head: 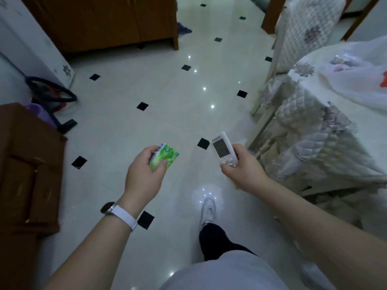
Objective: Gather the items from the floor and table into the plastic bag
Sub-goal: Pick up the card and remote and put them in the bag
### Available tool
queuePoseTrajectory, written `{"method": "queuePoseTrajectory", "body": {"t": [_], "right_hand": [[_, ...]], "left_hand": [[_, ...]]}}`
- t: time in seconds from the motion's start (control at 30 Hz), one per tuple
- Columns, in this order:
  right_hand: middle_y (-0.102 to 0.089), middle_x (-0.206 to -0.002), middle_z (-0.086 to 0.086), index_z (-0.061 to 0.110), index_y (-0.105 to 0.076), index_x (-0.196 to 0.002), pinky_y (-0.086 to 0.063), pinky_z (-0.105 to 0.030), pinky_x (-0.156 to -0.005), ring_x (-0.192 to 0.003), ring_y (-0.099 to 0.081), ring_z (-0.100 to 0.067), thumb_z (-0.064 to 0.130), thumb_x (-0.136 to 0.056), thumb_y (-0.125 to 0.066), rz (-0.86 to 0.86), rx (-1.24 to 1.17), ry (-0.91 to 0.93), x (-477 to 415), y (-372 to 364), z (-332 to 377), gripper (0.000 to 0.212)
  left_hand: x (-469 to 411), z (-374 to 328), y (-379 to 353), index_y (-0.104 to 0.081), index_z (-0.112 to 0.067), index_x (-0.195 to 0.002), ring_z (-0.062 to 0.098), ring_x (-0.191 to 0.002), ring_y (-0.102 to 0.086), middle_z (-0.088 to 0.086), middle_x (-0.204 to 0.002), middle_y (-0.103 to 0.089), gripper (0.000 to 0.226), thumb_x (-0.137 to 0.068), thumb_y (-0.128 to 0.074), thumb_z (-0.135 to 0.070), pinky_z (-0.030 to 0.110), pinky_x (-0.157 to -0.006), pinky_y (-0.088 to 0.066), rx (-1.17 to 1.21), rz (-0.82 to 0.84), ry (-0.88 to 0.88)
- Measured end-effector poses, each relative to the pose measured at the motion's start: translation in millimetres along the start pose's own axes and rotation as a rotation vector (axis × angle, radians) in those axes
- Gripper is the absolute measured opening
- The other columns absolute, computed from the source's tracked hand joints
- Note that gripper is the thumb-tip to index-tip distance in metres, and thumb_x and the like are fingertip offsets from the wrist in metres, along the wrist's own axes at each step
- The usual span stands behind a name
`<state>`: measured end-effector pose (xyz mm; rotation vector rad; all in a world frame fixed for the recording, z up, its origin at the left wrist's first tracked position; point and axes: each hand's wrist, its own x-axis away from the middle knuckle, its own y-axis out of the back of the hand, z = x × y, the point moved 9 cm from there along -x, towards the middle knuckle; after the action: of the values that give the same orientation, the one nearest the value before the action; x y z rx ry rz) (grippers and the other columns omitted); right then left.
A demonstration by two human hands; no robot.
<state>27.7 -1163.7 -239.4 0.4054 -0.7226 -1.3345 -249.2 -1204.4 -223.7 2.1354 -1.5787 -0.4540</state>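
My left hand (144, 174) grips a small green tissue packet (166, 156) above the tiled floor, fingers and thumb curled round it. My right hand (243, 168) holds a white remote control (223, 150) with a dark screen, pointing up and away from me. A translucent white plastic bag (356, 80) lies on the table (310, 65) at the upper right, with something orange and pink showing through it. Both hands are well short of the bag, to its lower left.
A chair with a quilted grey cover (314, 139) stands between me and the table. A brown cabinet (27, 170) is at the left, a larger wooden cabinet (104, 24) at the back, and a black fan base (52, 95) on the floor at the left. The white tiled floor (167, 97) stretches ahead.
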Motion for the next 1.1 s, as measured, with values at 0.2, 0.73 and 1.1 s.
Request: {"method": "queuePoseTrajectory", "body": {"t": [0.2,0.73,1.1], "right_hand": [[-0.061,-0.083,0.01,0.03,-0.05,-0.106,-0.048,-0.031,-0.064,-0.073,-0.06,-0.013,0.025,-0.081,-0.064,-0.03,-0.085,-0.06,-105,48,-5,0.028],[-0.062,-0.091,0.011,0.029,-0.049,-0.11,-0.05,-0.031,-0.064,-0.079,-0.06,-0.008,0.024,-0.083,-0.065,-0.352,-0.168,-0.196,-294,188,-14,0.032],[-0.063,-0.095,0.01,0.03,-0.051,-0.113,-0.051,-0.031,-0.067,-0.082,-0.061,-0.01,0.023,-0.084,-0.064,-0.527,-0.176,-0.428,-417,206,9,0.033]], "left_hand": [[-115,-52,-62,-0.06,-0.034,-0.106,0.012,-0.089,-0.063,-0.017,-0.096,-0.065,0.029,-0.085,-0.069,-0.015,0.034,-0.081,-0.052,-0.079,0.126,-0.055],[-358,-175,-219,-0.058,-0.038,-0.108,0.004,-0.09,-0.061,-0.021,-0.098,-0.063,0.031,-0.087,-0.067,-0.018,0.028,-0.077,-0.048,-0.03,0.413,-0.314],[-551,-208,-302,-0.062,-0.029,-0.113,0.018,-0.093,-0.063,-0.007,-0.102,-0.066,0.029,-0.087,-0.068,-0.017,0.04,-0.084,-0.054,0.006,0.674,-0.447]]}}
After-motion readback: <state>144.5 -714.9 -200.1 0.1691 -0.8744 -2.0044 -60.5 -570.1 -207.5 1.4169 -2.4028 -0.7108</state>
